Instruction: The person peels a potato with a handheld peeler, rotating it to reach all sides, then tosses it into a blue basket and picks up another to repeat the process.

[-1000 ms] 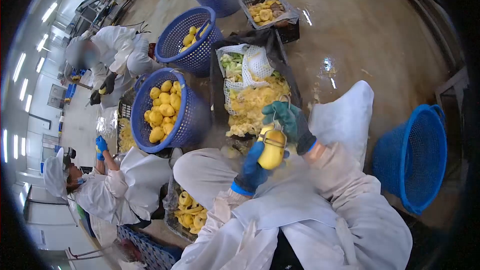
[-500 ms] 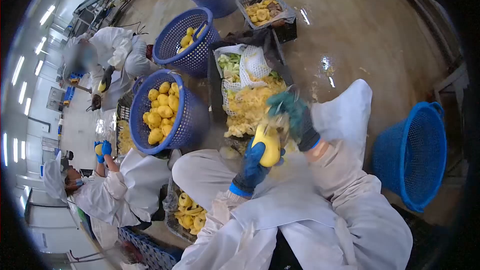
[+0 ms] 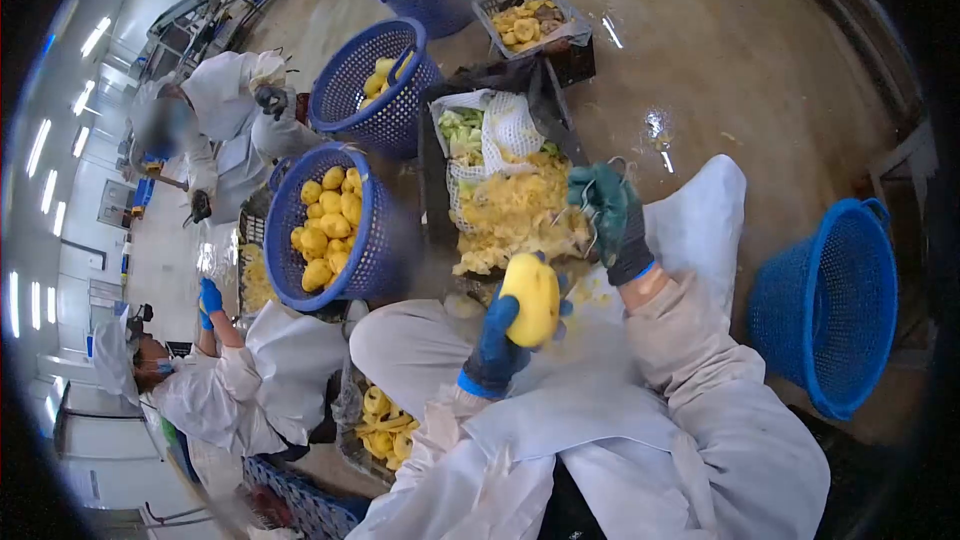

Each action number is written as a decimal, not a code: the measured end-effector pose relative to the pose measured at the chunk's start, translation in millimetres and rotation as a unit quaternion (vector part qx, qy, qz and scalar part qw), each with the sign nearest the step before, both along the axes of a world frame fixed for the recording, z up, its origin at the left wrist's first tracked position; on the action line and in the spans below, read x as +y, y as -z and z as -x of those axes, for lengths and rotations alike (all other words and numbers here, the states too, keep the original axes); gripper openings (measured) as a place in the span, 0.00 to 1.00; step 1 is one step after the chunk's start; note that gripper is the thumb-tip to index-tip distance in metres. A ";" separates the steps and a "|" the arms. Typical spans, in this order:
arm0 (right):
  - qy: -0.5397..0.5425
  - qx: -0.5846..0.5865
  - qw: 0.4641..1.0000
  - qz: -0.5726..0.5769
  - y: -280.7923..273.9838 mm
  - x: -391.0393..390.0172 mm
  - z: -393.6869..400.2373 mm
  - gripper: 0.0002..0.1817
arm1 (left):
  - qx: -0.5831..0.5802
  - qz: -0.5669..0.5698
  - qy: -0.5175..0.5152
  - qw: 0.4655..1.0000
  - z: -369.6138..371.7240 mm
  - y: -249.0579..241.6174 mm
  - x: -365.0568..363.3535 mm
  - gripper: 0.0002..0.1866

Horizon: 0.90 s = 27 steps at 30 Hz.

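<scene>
Now R hand (image 3: 605,208), fingers curled tight round a wire peeler (image 3: 590,237), has swung clear of the yellow fruit (image 3: 532,302), which sits w/ L hand (image 3: 492,352) fingers wrapped round it near the peelings (image 3: 518,212), so prob. between strokes.

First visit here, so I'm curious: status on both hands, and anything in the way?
Left hand: gripping yellow produce. Right hand: holding thin metal tool, clear of produce. Crate of scraps just beyond; no obstruction seen between hands.
</scene>
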State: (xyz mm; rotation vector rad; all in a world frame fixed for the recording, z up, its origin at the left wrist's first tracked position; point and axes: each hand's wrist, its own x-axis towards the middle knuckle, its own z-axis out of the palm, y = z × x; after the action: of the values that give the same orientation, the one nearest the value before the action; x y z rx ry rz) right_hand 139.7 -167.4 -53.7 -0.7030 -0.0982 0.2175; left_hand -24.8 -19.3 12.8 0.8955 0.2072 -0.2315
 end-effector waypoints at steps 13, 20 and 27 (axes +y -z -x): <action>0.013 -0.165 0.964 0.208 -34.9 23.9 29.0 0.17 | 0.068 0.111 -0.074 0.989 -5.3 25.8 3.7 0.35; -0.116 -0.056 0.990 -0.050 -11.2 20.8 21.6 0.19 | 0.086 0.235 -0.129 0.960 -9.7 11.1 -3.8 0.30; 0.051 0.069 0.988 0.125 7.4 16.2 6.2 0.16 | 0.078 0.231 -0.127 0.961 -10.9 19.4 1.0 0.28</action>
State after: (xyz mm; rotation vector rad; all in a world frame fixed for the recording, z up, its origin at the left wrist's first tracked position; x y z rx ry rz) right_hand 133.5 -151.2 -61.0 -0.9379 0.0997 0.1822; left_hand -13.9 -18.3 -6.6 0.3797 0.3937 -0.1028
